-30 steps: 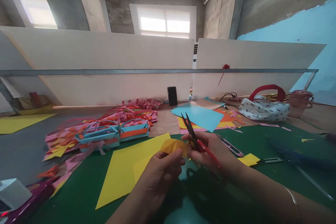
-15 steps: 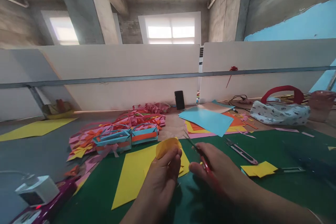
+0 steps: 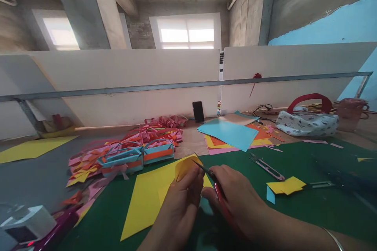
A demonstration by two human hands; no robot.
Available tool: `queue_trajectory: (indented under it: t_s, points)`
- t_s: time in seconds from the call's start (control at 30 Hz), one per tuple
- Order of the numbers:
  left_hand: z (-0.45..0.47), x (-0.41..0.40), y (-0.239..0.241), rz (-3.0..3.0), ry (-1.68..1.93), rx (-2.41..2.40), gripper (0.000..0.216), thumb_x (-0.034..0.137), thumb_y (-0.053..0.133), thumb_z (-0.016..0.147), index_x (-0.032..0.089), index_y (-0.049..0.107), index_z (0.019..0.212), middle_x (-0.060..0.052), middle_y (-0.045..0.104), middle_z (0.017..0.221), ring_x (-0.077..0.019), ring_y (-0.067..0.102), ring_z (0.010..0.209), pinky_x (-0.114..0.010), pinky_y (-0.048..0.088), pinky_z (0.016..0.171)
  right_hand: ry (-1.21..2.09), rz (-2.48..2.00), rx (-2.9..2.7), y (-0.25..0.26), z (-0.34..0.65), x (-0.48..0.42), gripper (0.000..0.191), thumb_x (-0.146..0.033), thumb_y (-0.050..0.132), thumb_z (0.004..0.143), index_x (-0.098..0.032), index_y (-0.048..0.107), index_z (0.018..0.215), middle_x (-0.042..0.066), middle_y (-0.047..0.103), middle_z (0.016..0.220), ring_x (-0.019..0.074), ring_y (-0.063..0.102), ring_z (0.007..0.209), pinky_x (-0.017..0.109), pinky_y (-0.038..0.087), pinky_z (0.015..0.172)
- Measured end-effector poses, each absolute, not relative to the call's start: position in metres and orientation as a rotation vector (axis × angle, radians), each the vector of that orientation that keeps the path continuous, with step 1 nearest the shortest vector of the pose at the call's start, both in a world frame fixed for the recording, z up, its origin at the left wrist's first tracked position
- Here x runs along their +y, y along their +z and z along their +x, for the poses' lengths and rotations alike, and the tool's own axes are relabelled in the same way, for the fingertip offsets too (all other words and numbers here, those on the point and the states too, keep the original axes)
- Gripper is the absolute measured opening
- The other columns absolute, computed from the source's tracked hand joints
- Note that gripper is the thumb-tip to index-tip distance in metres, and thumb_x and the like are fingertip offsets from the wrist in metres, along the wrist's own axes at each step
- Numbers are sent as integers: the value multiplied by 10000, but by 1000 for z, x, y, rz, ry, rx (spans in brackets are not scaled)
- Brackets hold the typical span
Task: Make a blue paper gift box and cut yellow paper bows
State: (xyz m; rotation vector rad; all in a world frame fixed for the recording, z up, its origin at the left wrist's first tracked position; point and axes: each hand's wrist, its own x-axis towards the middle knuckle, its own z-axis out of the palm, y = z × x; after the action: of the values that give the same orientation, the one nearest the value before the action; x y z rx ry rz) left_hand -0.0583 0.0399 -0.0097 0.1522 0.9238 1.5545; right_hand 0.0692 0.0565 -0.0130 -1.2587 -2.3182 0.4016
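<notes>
My left hand (image 3: pixel 185 192) pinches a small yellow paper piece (image 3: pixel 183 166) with a rounded top edge, held up off the mat. Closed round the red handles of a pair of scissors (image 3: pixel 218 191) is my right hand (image 3: pixel 235 192). The dark blades point up and left, and their tips lie across the yellow piece near my left fingertips. Beneath my left hand, a larger yellow sheet (image 3: pixel 141 200) rests on the green cutting mat (image 3: pixel 100 219). Part of the scissor handles is hidden by my right fingers.
Small blue paper baskets (image 3: pixel 157 153) and a heap of pink and orange paper strips (image 3: pixel 165 127) lie back left. Blue sheets (image 3: pixel 229 131) are at the back centre, near a phone (image 3: pixel 198 111). Thread snips (image 3: pixel 268 167), yellow pieces (image 3: pixel 287 185) and a fabric basket (image 3: pixel 308 123) are right.
My right hand has brought the scissors left and closer, so the blades now meet the yellow piece. My left hand still holds it. The view has turned slightly right.
</notes>
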Motion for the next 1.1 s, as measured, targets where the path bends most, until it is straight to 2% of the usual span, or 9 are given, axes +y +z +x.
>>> queue_trajectory:
  t_s: [0.13, 0.37, 0.6, 1.1]
  points:
    - [-57, 40, -9, 179, 1529, 910, 113, 54, 581, 797, 109, 620, 888, -62, 683, 846, -99, 654, 666, -164, 540, 609, 376, -1260, -2319, -15, 69, 57, 255, -423, 497, 855, -186, 577, 905, 73, 621, 884, 237, 567, 768, 349, 421, 660]
    - [-55, 39, -5, 179, 1529, 918, 98, 49, 544, 821, 97, 617, 865, -37, 667, 775, -77, 636, 609, -150, 536, 585, 404, -1319, -2356, -9, 68, 57, 257, -397, 511, 862, -167, 584, 951, 95, 633, 907, 248, 587, 788, 345, 428, 665]
    - [-59, 42, -9, 162, 1544, 943, 109, 32, 560, 805, 75, 608, 894, -42, 655, 787, -72, 634, 614, -138, 529, 559, 428, -1333, -2376, -9, 67, 56, 284, -426, 478, 876, -173, 586, 949, 89, 640, 870, 230, 595, 740, 310, 421, 609]
    - [-57, 40, -2, 105, 1520, 970, 47, 68, 582, 805, 101, 611, 821, -13, 657, 702, -42, 631, 556, -92, 527, 546, 243, -1351, -2375, -10, 71, 60, 309, -468, 497, 858, -181, 586, 784, 59, 674, 717, 207, 601, 605, 274, 328, 507]
